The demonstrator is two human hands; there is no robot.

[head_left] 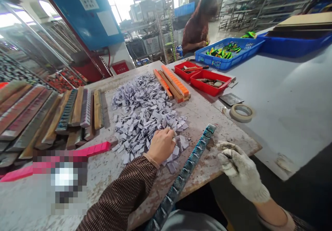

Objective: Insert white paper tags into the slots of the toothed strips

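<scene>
My left hand [162, 146], bare, rests at the near right side of a heap of small pale grey flat pieces [140, 123]. Its fingers are curled together, and what lies in them is hidden. A long bar with dark teal, glittery segments [186, 168] slants from my lap up over the table edge, between my two hands. Right of the bar's upper end is my right hand [241, 172], in a stained white glove. Its fingers are bent inward; a small dark spot shows among them, too unclear to name.
Wooden and coloured bars [75, 108] are stacked at left, above a pink bar [95, 149]. Orange bars [175, 80] lie behind the heap. Red trays [212, 90], a tape roll [241, 112] and a blue basket [225, 64] stand to the right. A co-worker [198, 30] sits beyond.
</scene>
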